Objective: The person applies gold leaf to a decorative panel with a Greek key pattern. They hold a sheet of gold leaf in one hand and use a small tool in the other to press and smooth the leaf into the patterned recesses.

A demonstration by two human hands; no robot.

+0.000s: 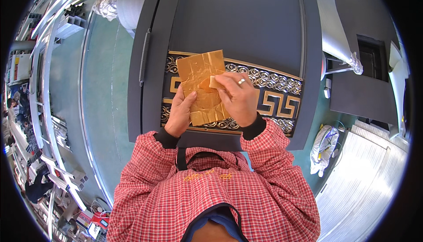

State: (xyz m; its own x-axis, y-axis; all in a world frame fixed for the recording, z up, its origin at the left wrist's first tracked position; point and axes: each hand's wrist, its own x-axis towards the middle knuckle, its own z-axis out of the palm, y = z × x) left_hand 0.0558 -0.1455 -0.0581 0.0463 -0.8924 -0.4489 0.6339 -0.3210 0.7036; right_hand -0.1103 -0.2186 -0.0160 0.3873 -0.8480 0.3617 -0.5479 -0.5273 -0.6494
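Note:
My left hand (178, 113) grips the left edge of a creased, gold-coloured rectangular sheet (200, 65), its thumb lying on top. Pinched in my right hand (241, 99) is a small pale piece that looks like sponge (214, 82), held against the sheet's right side. An orange-gold smear (204, 84) shows on the sheet beside it. Beneath both hands lies a dark grey door panel (240, 17). Across it runs a decorative band of silver rosettes (275, 80) and gold key-pattern relief (280, 103), partly covered by the sheet and my hands.
A long handle (144, 57) runs along the panel's left side. Wrapped supports (125, 6) stand at the upper left and right. Metal racks with stacked profiles (50, 87) fill the far left, where a person in dark clothing (37, 187) appears. Pale ribbed sheets (365, 167) lie at right.

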